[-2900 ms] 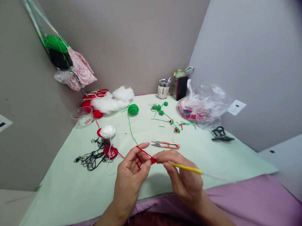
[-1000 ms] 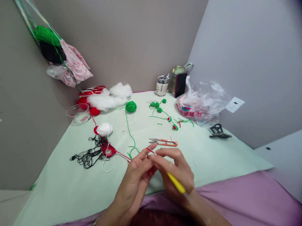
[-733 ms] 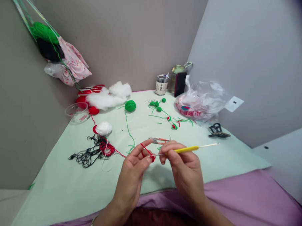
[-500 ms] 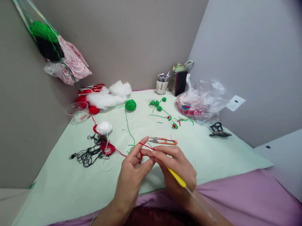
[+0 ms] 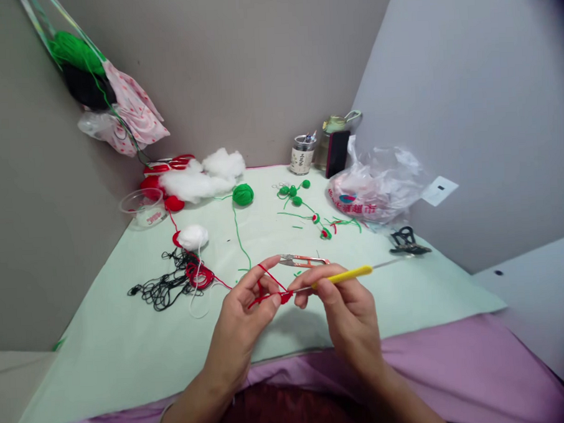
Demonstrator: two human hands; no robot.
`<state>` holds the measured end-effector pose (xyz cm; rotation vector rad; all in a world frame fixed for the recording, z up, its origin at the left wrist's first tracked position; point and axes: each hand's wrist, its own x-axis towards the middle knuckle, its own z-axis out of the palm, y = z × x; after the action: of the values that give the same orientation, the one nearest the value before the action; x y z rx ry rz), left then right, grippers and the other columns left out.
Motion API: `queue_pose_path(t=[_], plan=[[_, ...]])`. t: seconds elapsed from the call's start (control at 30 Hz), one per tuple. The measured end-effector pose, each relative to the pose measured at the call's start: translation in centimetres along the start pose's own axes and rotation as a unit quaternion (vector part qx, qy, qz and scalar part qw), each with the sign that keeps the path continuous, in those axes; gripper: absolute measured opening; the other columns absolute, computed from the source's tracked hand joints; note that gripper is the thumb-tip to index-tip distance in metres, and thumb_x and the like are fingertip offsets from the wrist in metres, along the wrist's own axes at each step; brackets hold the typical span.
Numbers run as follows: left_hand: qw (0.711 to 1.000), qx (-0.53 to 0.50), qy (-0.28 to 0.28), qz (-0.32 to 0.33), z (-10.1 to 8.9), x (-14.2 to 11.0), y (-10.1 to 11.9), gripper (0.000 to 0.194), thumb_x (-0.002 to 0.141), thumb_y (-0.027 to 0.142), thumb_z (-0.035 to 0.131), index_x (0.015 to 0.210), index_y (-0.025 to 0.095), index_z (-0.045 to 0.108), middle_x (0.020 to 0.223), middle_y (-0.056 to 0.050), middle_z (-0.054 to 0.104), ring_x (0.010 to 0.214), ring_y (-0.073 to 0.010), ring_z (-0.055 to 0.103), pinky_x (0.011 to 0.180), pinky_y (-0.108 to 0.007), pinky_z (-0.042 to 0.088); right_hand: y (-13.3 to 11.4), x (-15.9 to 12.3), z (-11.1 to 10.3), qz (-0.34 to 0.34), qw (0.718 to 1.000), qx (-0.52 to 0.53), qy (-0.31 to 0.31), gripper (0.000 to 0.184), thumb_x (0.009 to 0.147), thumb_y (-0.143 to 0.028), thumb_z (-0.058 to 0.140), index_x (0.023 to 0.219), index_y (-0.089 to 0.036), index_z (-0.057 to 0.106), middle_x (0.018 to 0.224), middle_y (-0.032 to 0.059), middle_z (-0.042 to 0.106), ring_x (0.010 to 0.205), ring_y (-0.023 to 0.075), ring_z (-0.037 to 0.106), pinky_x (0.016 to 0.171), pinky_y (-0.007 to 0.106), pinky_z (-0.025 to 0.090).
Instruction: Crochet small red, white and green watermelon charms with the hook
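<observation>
Above the table's near edge point(image 5: 422, 321), our left fingers point(image 5: 267, 310) pinch red crochetwork point(image 5: 286, 297), right fingers point(image 5: 329, 290) grip the crochet hook point(image 5: 352, 274), and stitching seemingly calls for taut yarn point(image 5: 272, 277).

Pale green tabletop point(image 5: 407, 299) beneath green yarn point(image 5: 242, 194).

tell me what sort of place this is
Probably a small craft corner: a cloth-covered table against walls, with a green yarn ball, white stuffing and thread snips on it.
</observation>
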<state>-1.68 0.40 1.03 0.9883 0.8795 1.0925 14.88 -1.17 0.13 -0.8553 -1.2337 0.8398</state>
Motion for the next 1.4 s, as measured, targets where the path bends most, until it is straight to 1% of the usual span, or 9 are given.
queue_pose_path(t=[0.2, 0.33, 0.43, 0.57, 0.7, 0.83, 0.97, 1.13, 1.4], plan=[[0.997, 0.06, 0.038, 0.033, 0.3, -0.2, 0.0, 0.046, 0.088, 0.029, 0.082, 0.134, 0.029, 0.075, 0.085, 0.002, 0.066, 0.086, -0.0166, 0.061, 0.088, -0.027, 0.047, -0.6, -0.5, -0.3, -0.139, 0.979, -0.147, -0.043, 0.023, 0.108, -0.017, 0.05, 0.114, -0.025, 0.072, 0.093, 0.0038, 0.078, 0.08, 0.016, 0.073, 0.074, 0.03, 0.062], [0.998, 0.026, 0.06, 0.02, 1.0, -0.5, -0.3, 0.054, 0.084, 0.031, 0.087, 0.136, 0.027, 0.074, 0.084, 0.002, 0.066, 0.085, -0.0163, 0.062, 0.09, -0.028, 0.047, -0.3, -0.8, -0.4, -0.268, 0.917, -0.288, -0.072, 0.03, 0.103, -0.012, 0.055, 0.127, -0.024, 0.07, 0.101, 0.0087, 0.08, 0.09, 0.021, 0.077, 0.076, 0.034, 0.065], [0.994, -0.093, 0.03, -0.05, 1.2, -0.4, -0.4, 0.061, 0.078, 0.036, 0.092, 0.135, 0.025, 0.075, 0.088, 0.001, 0.069, 0.085, -0.0153, 0.062, 0.086, -0.027, 0.048, 0.2, -1.2, -0.4, -0.309, 0.874, -0.368, -0.071, 0.04, 0.099, -0.01, 0.062, 0.133, -0.028, 0.072, 0.108, 0.0093, 0.079, 0.099, 0.0235, 0.078, 0.082, 0.036, 0.066], [0.969, -0.207, 0.008, -0.132, 1.0, 0.1, -0.1, 0.057, 0.073, 0.032, 0.095, 0.127, 0.019, 0.08, 0.089, -0.002, 0.072, 0.081, -0.0134, 0.063, 0.085, -0.025, 0.049, 0.3, -1.1, -0.2, -0.235, 0.94, -0.248, -0.002, 0.03, 0.103, -0.014, 0.058, 0.121, -0.029, 0.076, 0.098, 0.0064, 0.076, 0.088, 0.0212, 0.074, 0.075, 0.035, 0.064], [0.976, -0.188, 0.01, -0.11, 1.1, 0.0, 0.1, 0.047, 0.075, 0.029, 0.093, 0.121, 0.022, 0.083, 0.084, 0.0, 0.073, 0.083, -0.0132, 0.063, 0.088, -0.025, 0.047, 0.0, -0.2, 0.2, -0.111, 0.99, -0.085, 0.022, 0.02, 0.106, -0.021, 0.059, 0.102, -0.026, 0.078, 0.079, 0.0012, 0.071, 0.077, 0.0179, 0.068, 0.073, 0.033, 0.059], [0.989, -0.134, 0.002, -0.067, 1.5, -0.3, -0.1, 0.037, 0.077, 0.031, 0.092, 0.112, 0.024, 0.085, 0.092, -0.003, 0.078, 0.095, -0.0191, 0.066, 0.098, -0.031, 0.047, 0.1, 0.3, 0.5, -0.056, 0.997, -0.056, 0.003, 0.017, 0.104, -0.026, 0.064, 0.101, -0.027, 0.082, 0.09, 0.0024, 0.078, 0.079, 0.0167, 0.07, 0.073, 0.03, 0.058], [0.992, -0.105, 0.051, -0.047, 1.2, 0.0, -0.2, 0.039, 0.076, 0.036, 0.094, 0.112, 0.026, 0.085, 0.092, -0.001, 0.077, 0.089, -0.0148, 0.064, 0.089, -0.025, 0.049, 0.3, 0.2, 0.5, -0.05, 0.997, -0.052, 0.003, 0.018, 0.104, -0.026, 0.064, 0.103, -0.029, 0.082, 0.089, 0.0007, 0.078, 0.076, 0.015, 0.068, 0.07, 0.028, 0.056], [0.982, -0.156, 0.1, -0.038, 0.9, 0.4, 0.1, 0.033, 0.072, 0.034, 0.098, 0.101, 0.021, 0.086, 0.083, -0.001, 0.078, 0.077, -0.0106, 0.067, 0.076, -0.018, 0.054, 0.2, 0.3, 0.4, -0.079, 0.996, -0.043, 0.011, 0.019, 0.105, -0.024, 0.062, 0.1, -0.026, 0.08, 0.087, 0.0008, 0.078, 0.083, 0.0166, 0.071, 0.076, 0.03, 0.058], [0.951, -0.279, 0.095, -0.097, 0.7, 1.0, 0.5, 0.036, 0.069, 0.015, 0.098, 0.102, 0.014, 0.085, 0.085, -0.003, 0.078, 0.071, -0.0068, 0.069, 0.067, -0.012, 0.059, 0.1, 0.1, 0.4, -0.118, 0.991, -0.066, 0.008, 0.019, 0.104, -0.018, 0.063, 0.103, -0.025, 0.08, 0.088, 0.0014, 0.077, 0.092, 0.0174, 0.072, 0.085, 0.031, 0.058]])
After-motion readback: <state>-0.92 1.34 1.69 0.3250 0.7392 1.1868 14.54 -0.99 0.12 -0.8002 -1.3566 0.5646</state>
